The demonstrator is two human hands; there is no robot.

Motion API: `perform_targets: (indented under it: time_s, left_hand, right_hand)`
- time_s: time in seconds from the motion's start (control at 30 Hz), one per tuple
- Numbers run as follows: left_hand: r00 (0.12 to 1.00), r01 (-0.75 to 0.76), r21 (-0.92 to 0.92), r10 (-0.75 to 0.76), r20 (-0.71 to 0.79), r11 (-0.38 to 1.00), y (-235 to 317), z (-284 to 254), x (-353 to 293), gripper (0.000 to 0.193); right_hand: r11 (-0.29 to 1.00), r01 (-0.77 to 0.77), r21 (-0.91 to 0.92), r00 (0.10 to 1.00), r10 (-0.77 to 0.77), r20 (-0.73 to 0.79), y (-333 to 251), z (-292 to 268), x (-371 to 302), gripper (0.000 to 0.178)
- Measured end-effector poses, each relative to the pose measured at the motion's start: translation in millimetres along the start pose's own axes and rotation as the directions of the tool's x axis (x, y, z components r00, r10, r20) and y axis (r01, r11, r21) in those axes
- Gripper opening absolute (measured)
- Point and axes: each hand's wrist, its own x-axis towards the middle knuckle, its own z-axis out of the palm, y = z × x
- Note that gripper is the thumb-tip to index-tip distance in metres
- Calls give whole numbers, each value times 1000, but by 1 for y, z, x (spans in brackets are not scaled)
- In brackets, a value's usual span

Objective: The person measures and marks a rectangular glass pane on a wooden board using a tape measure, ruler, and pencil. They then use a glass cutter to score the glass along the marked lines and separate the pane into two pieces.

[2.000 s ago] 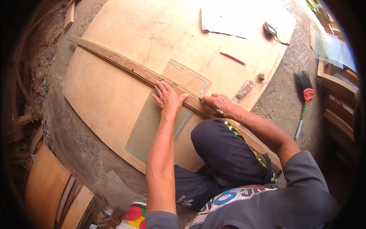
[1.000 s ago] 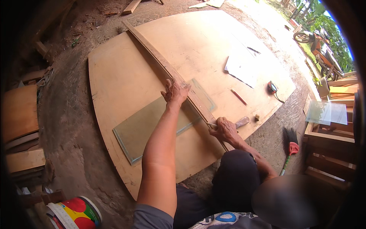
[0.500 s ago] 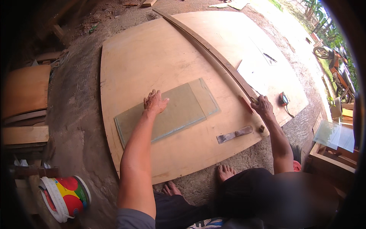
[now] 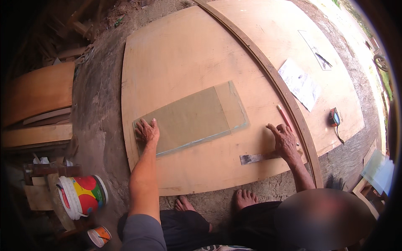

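Note:
Two overlapping glass panes (image 4: 184, 121) lie at a slant on a large plywood sheet (image 4: 180, 58). My left hand (image 4: 147, 131) rests with fingers spread on their left end. Over the plywood, right of the glass, my right hand (image 4: 285, 143) hovers with fingers apart and nothing in it. Below that hand lies a flat scraper-like tool (image 4: 252, 159), its handle partly hidden. Beside the hand is a red pencil-like stick (image 4: 286, 117). A long brown wooden strip (image 4: 268, 67) crosses the sheet just to the right of both.
A sheet of paper (image 4: 299, 83), a tape measure (image 4: 334, 118) and a dark pen (image 4: 323, 60) lie right of the strip. At the left are stacked boards (image 4: 39, 96) and a colourful bucket (image 4: 86, 194). More glass (image 4: 379, 171) stands at the lower right.
My left hand has moved left and nearer, to the end of the glass. My right hand has let go of the wooden strip, whose near end now reaches past the plywood's near edge.

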Motion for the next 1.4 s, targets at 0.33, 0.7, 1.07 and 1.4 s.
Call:
perform_targets:
  time_s: [0.33, 0.7, 1.07, 1.4]
  left_hand:
    - [914, -265, 207, 177, 365, 942, -94, -74, 5, 93]
    - [960, -145, 17, 137, 243, 989, -101, -17, -16, 97]
    - [968, -132, 30, 122, 220, 991, -98, -17, -16, 97]
    - [966, -147, 3, 143, 216, 989, -105, -10, -9, 96]
  right_hand:
    - [994, 67, -90, 991, -77, -110, -20, 3, 21, 54]
    - [949, 249, 194, 940, -189, -284, -124, 62, 175, 60]
    - [974, -198, 114, 980, 194, 42, -108, 45, 107, 68]
    - [526, -354, 773, 912, 377, 161, -80, 66, 137, 60]
